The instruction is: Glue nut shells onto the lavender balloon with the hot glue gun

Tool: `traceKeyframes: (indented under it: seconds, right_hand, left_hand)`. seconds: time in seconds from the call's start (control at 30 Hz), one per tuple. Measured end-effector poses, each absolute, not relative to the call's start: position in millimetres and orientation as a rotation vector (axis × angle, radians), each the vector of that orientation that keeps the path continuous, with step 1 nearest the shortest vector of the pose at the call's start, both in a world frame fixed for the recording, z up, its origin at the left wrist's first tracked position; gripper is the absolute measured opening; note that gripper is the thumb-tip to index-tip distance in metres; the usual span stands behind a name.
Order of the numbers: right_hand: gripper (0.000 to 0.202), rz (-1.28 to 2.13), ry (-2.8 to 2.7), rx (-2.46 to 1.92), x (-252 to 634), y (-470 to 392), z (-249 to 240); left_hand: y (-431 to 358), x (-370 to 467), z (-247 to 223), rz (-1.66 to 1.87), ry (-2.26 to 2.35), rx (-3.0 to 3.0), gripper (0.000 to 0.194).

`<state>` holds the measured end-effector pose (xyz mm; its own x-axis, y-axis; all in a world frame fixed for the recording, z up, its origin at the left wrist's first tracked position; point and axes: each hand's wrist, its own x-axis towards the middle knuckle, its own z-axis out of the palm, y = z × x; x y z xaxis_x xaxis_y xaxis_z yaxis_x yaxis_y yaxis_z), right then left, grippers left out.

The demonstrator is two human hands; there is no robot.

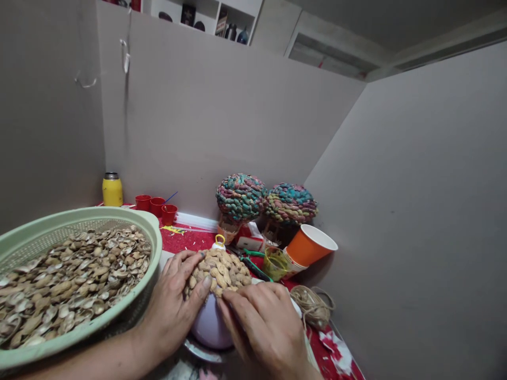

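Lilac ball [212,324] sat between both hands, upper part capped in peanut shells [222,269], lower part bare and smooth. Left hand [174,298] was spread against the near-left side of the cap, thumb on the shells' lower edge, apparently steadying. Right hand [265,322] had its fingers drawn together, tips at the lower front edge of the shells; whether they pinched a single shell, cannot tell. Step looked like seating shells along that edge. Doing it well likely meant the left hand bracing without shoving neighbours loose, the right pressing each shell hollow side down, tight to the row above, waists nested to close gaps; too hard a push could crack the brittle hulls or roll the ball. Materials: shells were tan, pitted, ridged, pinched at the middle; ball looked glossy, rounded. Yellow loop [220,240] stood just beyond the left fingertips. Left of the left hand, a pale green plastic basin [156,232] with mesh walls held loose shells [79,279], some showing pale insides. Just beyond the right hand lay coarse, fibrous twine [315,306], loosely coiled.
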<state>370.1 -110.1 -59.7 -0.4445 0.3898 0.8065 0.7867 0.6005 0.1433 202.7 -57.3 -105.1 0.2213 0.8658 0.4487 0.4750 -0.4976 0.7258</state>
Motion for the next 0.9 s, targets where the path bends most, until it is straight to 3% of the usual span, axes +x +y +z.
traceKeyframes:
  seconds: [0.9]
  right_hand:
    - [0.009, -0.512, -2.008, -1.035, 366, -111, -72]
  left_hand:
    - [-56, 204, -106, 1.253, 1.239, 2.093, 0.042]
